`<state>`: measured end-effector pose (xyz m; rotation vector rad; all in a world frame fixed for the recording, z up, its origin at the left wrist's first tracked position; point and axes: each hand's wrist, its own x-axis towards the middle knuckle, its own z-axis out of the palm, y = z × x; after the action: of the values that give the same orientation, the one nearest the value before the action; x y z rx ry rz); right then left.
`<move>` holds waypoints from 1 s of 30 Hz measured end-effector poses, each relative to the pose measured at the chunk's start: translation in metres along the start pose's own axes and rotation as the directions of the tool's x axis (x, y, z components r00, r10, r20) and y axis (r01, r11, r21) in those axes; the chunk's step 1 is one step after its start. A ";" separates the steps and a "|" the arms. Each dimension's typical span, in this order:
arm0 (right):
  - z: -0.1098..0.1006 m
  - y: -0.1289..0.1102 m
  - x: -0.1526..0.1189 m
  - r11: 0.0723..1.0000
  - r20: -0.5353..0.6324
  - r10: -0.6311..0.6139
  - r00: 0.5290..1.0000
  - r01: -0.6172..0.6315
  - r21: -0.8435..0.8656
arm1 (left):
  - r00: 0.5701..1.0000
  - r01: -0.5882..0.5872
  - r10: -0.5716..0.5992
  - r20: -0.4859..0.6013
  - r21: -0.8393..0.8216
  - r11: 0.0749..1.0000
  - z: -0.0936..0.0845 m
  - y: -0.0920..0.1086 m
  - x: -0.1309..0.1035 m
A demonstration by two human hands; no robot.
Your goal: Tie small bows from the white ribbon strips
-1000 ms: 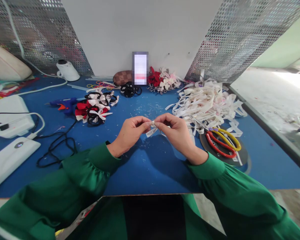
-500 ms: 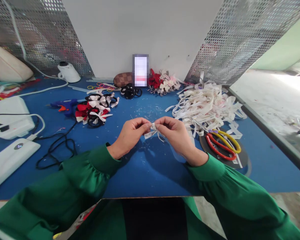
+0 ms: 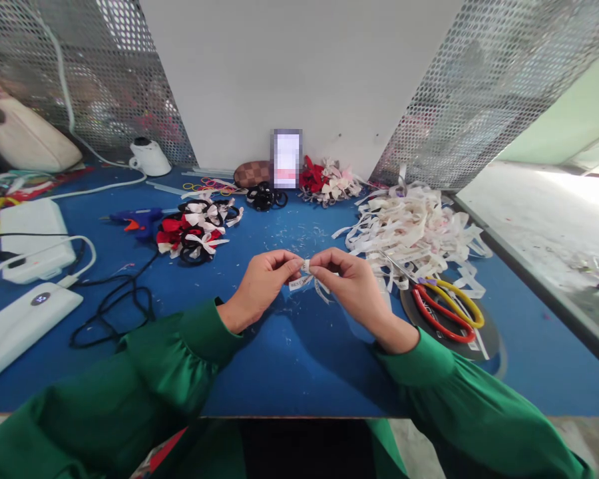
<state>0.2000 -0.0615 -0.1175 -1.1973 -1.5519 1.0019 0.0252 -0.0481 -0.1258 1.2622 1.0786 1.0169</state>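
Observation:
Between my two hands, over the middle of the blue table, is a short white printed ribbon (image 3: 299,283) with lettering on it. My left hand (image 3: 265,285) pinches it between thumb and forefinger. From the other side my right hand (image 3: 347,283) pinches the same ribbon, its fingertips nearly meeting the left ones. The ribbon's middle is folded or looped at the fingertips, and its tails hang below; my fingers partly cover it. To the right lies a heap of similar white ribbons (image 3: 414,229), with scissors (image 3: 446,309) with red and yellow handles beside it.
Finished-looking bows on black hair ties (image 3: 197,229) lie left, near a blue glue gun (image 3: 140,219). A phone (image 3: 286,159) leans on the back panel beside red and white bows (image 3: 329,179). A white power bank (image 3: 30,319) and cables (image 3: 114,306) occupy the left side.
The whole view has shifted slightly, so things sit lower in the picture. Both hands keep their pinch on the ribbon, and the fold between the fingertips looks smaller.

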 end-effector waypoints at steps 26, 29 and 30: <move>0.004 0.003 0.000 0.967 0.008 0.163 0.987 -0.161 0.199 | 0.996 -0.006 0.014 -0.089 0.093 0.996 0.002 0.001 -0.005; 0.004 0.005 0.000 0.966 -0.011 0.179 0.984 -0.173 0.191 | 0.994 -0.063 0.080 -0.071 0.220 0.974 0.002 0.002 -0.006; 0.004 0.005 0.000 0.968 -0.017 0.179 0.984 -0.173 0.183 | 0.993 -0.081 0.099 -0.060 0.251 0.965 0.002 0.003 -0.006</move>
<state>0.1969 -0.0605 -0.1234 -1.2326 -1.3145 1.2058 0.0256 -0.0544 -0.1227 1.4967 1.2424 1.0249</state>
